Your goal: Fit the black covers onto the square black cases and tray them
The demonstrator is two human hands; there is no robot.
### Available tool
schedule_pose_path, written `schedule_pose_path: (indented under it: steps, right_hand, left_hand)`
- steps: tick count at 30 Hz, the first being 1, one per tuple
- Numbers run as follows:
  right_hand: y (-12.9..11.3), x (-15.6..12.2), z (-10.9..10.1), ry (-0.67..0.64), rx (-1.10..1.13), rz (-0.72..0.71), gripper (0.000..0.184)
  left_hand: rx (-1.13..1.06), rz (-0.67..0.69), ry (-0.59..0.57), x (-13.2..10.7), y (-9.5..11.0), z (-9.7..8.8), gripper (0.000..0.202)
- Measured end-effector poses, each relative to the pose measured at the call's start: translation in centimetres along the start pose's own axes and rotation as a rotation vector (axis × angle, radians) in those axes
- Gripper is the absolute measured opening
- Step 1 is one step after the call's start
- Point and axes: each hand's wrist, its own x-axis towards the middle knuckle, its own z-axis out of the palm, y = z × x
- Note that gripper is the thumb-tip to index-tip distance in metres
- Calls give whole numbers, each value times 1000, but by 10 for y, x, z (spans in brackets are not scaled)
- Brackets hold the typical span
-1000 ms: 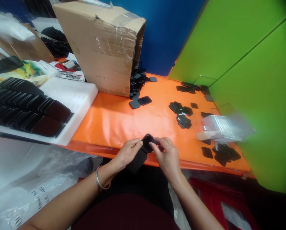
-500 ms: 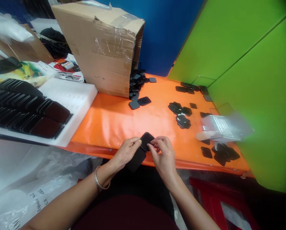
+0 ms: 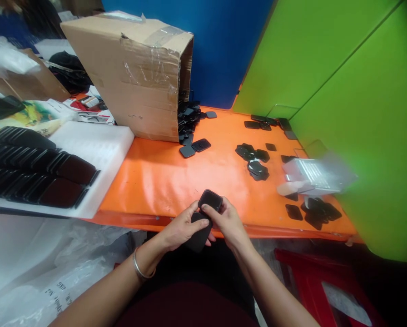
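Note:
Just over the table's front edge I hold a black two-panel folding piece [image 3: 210,200], its two rounded-square halves spread out and joined at the middle. My left hand [image 3: 185,227] is closed on the lower half, thumb lying across the front and some fingertips showing beyond it. My right hand [image 3: 225,220] grips the upper half at its right edge, with the thumb pressed on its face near the joint. A similar opened black piece [image 3: 201,145] lies on the orange table [image 3: 156,177] farther back.
A cardboard box [image 3: 128,86] lies on its side, black pieces [image 3: 188,116] spilling from its mouth. To the left, a white foam tray [image 3: 116,141] carries rows of black panels [image 3: 67,163]. Loose black pieces [image 3: 258,170] and a blurred clear-wrapped pack [image 3: 314,175] lie at right, beside green panels [image 3: 360,113].
My right hand has shifted from fingertips at the upper half's corner to a grip with the thumb on its face. My left thumb has slid down onto the lower half.

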Motion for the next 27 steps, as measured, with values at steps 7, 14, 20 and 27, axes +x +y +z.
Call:
schedule_pose_path:
  steps: [7,14,20,27]
  right_hand:
    - [3,6,5,25,44,44,42]
    - [11,18,-11,-11,-59,-71,38]
    - [12,36,-37,68,-1026,-367,33]
    - [30,43,-36,23,-1412,-887,32]
  left_hand:
    - [90,64,101,4,-6,12,58]
    - [173,-8,-16,10,12,-9,54]
    - [823,30,118,38,47,-62,27]
    - [1420,609,393,36,16,-59,25]
